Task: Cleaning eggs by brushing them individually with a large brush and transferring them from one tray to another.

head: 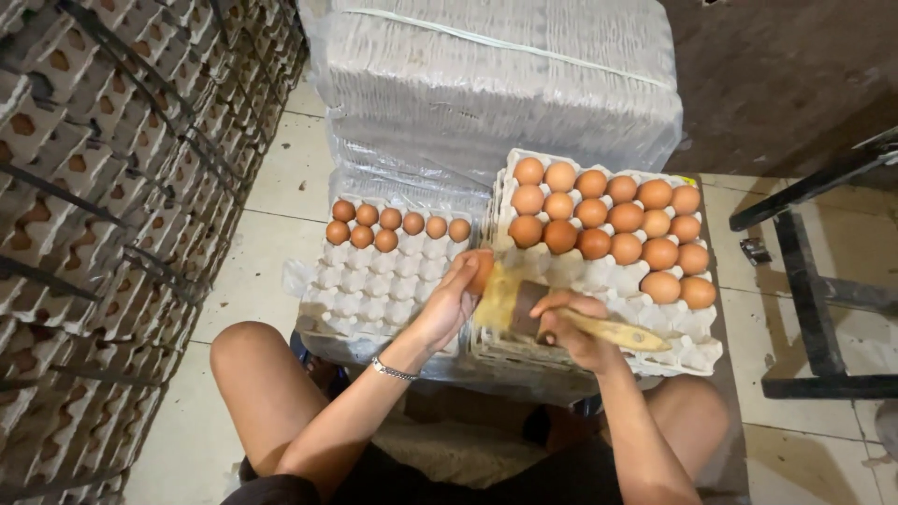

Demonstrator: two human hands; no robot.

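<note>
The person sits low with both knees bent and spread wide, bare legs on each side. Both bare arms reach forward from the bottom of the view and come close together in the middle. The left hand (454, 301) is turned up a bit, palm facing inward, with its fingers curled around something small and round. A thin band sits on the left wrist. The right hand (572, 327) is closed in a fist grip, knuckles up, thumb wrapped over the top. The two hands are just beside each other, nearly touching.
</note>
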